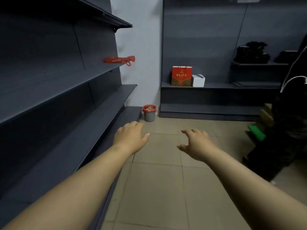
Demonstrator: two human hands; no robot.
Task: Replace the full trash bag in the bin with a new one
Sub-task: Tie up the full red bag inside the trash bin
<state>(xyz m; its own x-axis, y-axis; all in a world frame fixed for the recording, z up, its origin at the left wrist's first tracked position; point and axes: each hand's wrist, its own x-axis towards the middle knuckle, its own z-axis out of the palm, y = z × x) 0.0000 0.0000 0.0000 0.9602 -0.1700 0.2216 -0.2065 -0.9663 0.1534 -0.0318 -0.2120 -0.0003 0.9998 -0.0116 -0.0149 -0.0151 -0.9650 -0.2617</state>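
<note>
- Out ahead over the floor [159, 188], the left hand [131, 138]: palm down, fingers relaxed and close together, thumb out to the side, holding nothing.
- Level with it and well apart, the right hand [196, 145]: palm down, fingers spread wide and loosely bent, thumb held away from them, likewise holding nothing.
- Bare forearms running back from both hands to the lower corners of the view.
- At the far left corner of the tiled floor, the small grey bin [149, 117]: upright, just beside the end of the lowest left shelf, at the foot of the pale wall, well beyond the left hand.
- Inside the bin, the red trash bag [149, 110]: folded over the rim as a red band, a small loop hanging at each side, brownish rubbish showing close to the top.
- At the far end of the middle left shelf [66, 83], a red plastic bag [119, 59]: lying flat, one handle dangling past the shelf's end edge.
- Near the left end of the low back shelf [216, 85], a red gift bag [181, 76] standing upright, with a white box [198, 80] touching its right side.
- On a higher shelf to the right, a black bundle [252, 53], too dark to make out.
- Along the right edge of the floor, a green item [256, 132] among dark clutter, with a white cable [292, 78] looping above it.
</note>
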